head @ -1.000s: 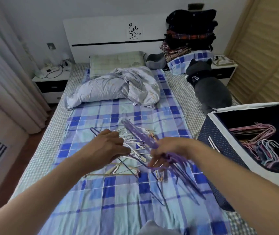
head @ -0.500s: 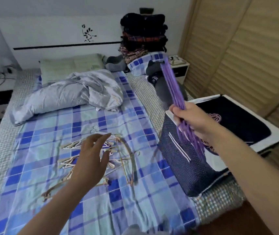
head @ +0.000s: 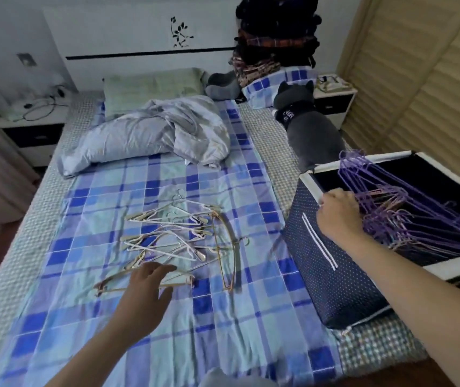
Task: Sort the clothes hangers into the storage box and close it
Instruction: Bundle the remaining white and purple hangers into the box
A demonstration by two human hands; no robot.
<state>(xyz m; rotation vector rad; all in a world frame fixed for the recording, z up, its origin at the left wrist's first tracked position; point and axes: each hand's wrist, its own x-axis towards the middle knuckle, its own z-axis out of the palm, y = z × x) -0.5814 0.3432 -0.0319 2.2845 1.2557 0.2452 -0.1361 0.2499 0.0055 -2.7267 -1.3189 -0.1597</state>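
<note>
While my right hand [head: 337,216] grips one bundle of purple hangers [head: 407,216] inside the one storage box [head: 332,263], my left hand [head: 146,286] hovers, fingers spread, over one pale hanger pile [head: 184,236], too tangled to count.

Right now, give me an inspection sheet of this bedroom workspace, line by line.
Surface: bed with a blue checked sheet.
Job's things: purple hangers bunched inside the open storage box at the bed's right edge; pale hangers loose on the sheet.
Clutter: crumpled quilt, grey plush toy, stacked clothes.
Hands: right hand at the box rim against the purple hangers, grip hidden; left hand open, fingers spread over the nearest hanger.
Cables: a black cable on the left nightstand.
Surroundings: white headboard, slatted doors on the right.
</note>
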